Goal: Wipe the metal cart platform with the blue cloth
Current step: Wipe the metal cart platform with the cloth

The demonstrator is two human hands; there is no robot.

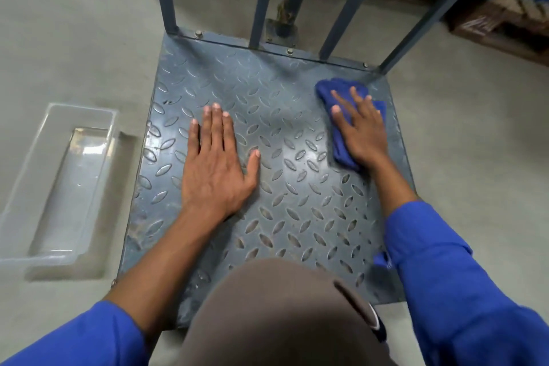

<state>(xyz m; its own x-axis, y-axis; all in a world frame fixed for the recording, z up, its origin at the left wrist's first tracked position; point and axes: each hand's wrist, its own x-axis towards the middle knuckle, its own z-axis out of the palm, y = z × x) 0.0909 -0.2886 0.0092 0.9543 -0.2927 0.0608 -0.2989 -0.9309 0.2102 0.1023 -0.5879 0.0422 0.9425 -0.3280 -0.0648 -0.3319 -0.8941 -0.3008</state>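
Blue cloth [341, 128] under flat open right hand [361, 128]; left hand [215, 166] flat, open on platform [297, 202].

Bright blue long sleeves [454, 282] are worn on both arms, pushed back from bare forearms. 2 bare hands are seen, without gloves. Brown-grey trousers [276, 315] cover the raised knee.

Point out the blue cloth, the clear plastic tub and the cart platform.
blue cloth [326, 91]: head view, bunched far edge.
clear plastic tub [64, 178]: head view, its floor.
cart platform [285, 202]: head view, bare tread plate between the arms.
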